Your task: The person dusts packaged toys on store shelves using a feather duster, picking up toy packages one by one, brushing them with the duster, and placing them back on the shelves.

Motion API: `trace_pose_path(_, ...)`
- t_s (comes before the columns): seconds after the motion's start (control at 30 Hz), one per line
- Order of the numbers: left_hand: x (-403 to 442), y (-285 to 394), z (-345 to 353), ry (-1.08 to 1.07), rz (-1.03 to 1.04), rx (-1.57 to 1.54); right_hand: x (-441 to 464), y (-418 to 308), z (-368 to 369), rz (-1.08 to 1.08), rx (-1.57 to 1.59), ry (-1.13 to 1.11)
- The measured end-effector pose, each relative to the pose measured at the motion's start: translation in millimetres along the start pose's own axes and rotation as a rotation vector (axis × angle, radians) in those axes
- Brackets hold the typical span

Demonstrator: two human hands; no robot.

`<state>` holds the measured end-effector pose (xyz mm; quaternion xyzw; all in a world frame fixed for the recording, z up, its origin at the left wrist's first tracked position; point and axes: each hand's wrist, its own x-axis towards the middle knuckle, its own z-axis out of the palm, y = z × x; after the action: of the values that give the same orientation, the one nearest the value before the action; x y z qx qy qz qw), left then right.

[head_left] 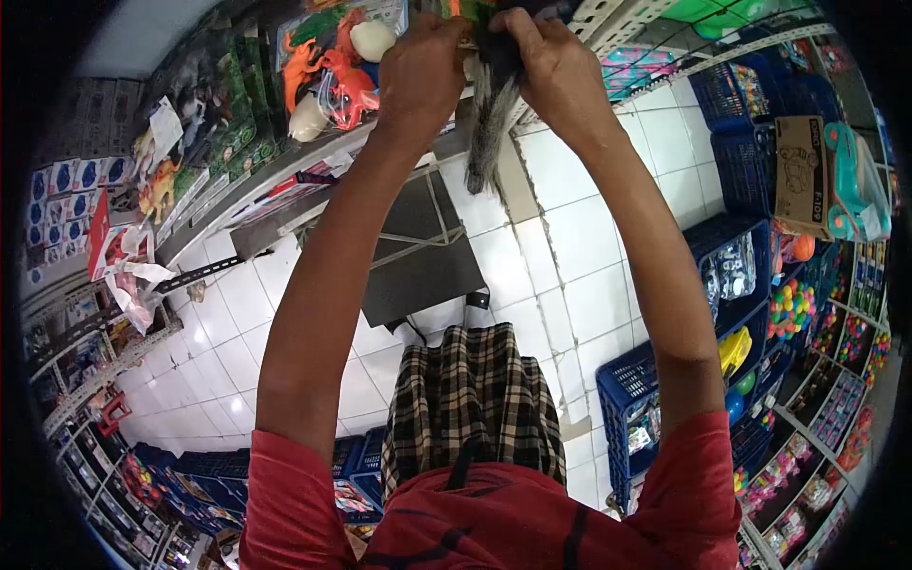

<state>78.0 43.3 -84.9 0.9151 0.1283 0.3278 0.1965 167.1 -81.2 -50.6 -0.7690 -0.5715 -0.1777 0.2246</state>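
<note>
Both arms reach up to the shelf at the top of the head view. My right hand [554, 71] is closed around the dark upper part of a grey feathery duster [489, 128], whose bristles hang down over the shelf edge. My left hand [423, 68] is beside it, fingers bent in at the shelf's goods; what it holds, if anything, is hidden. Just left of my left hand lie orange and red toy dinosaurs [349, 87] in clear plastic and a pale egg [372, 41].
The metal shelf edge [275, 185] runs diagonally at the left. A dark flat-topped stool or box [418, 275] stands on the white tiled floor [594, 271] below. Blue crates [627, 380], a brown carton [801, 176] and colourful balls [793, 309] line the right side.
</note>
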Motion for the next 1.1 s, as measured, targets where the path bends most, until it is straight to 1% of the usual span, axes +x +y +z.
trace_pose_path(0.03, 0, 1, 1, 0.021, 0.0, 0.005, 2, 2, -2, 0.004, -0.025, -0.023)
trace_pose_path(0.13, 6, 4, 0, 0.081, 0.009, -0.021, 8, 3, -10, -0.013, 0.017, 0.031)
trace_pose_path(0.17, 8, 6, -2, 0.1, 0.014, -0.033, 11, 3, -16, -0.008, 0.052, 0.017)
trace_pose_path(0.27, 18, 13, -14, 0.208, 0.077, -0.102, 21, 3, -31, 0.008, 0.148, -0.009)
trace_pose_path(0.37, 29, 23, -36, 0.245, 0.134, -0.103, 31, -1, -40, 0.029, 0.216, -0.018)
trace_pose_path(0.4, 27, 31, -45, 0.199, 0.037, -0.104, 32, -5, -49, 0.033, 0.227, -0.033)
trace_pose_path(0.5, 24, 44, -73, 0.164, 0.011, -0.047, 37, -20, -75, 0.021, 0.24, -0.059)
trace_pose_path(0.53, 22, 49, -84, 0.131, -0.044, -0.086, 38, -28, -83, -0.007, 0.268, -0.044)
trace_pose_path(0.57, 19, 55, -97, 0.08, -0.109, -0.193, 38, -37, -92, -0.038, 0.295, -0.028)
trace_pose_path(0.6, 14, 63, -113, 0.029, -0.172, -0.3, 35, -45, -102, -0.003, 0.292, -0.037)
trace_pose_path(0.63, 9, 70, -129, -0.02, -0.234, -0.406, 30, -48, -107, -0.062, 0.318, 0.011)
trace_pose_path(0.73, -11, 80, -188, -0.014, -0.721, -1.181, 15, -69, -139, -0.078, 0.395, -0.003)
trace_pose_path(0.83, -42, 76, -195, 0.012, -1.198, -0.936, -4, -90, -164, -0.111, 0.485, 0.03)
trace_pose_path(0.9, -64, 81, -194, -0.263, -1.214, -1.299, -17, -107, -178, -0.156, 0.549, 0.041)
trace_pose_path(0.97, -83, 93, -187, -0.153, -1.13, -1.465, -29, -129, -191, -0.282, 0.52, 0.036)
trace_pose_path(1.03, -92, 99, -186, -0.089, -1.107, -1.565, -44, -144, -213, -0.41, 0.444, -0.096)
trace_pose_path(1.07, -97, 102, -185, -0.058, -1.095, -1.615, -51, -148, -217, -0.464, 0.443, -0.11)
trace_pose_path(1.1, -105, 93, -179, -0.05, -1.095, -1.73, -57, -152, -221, -0.518, 0.441, -0.125)
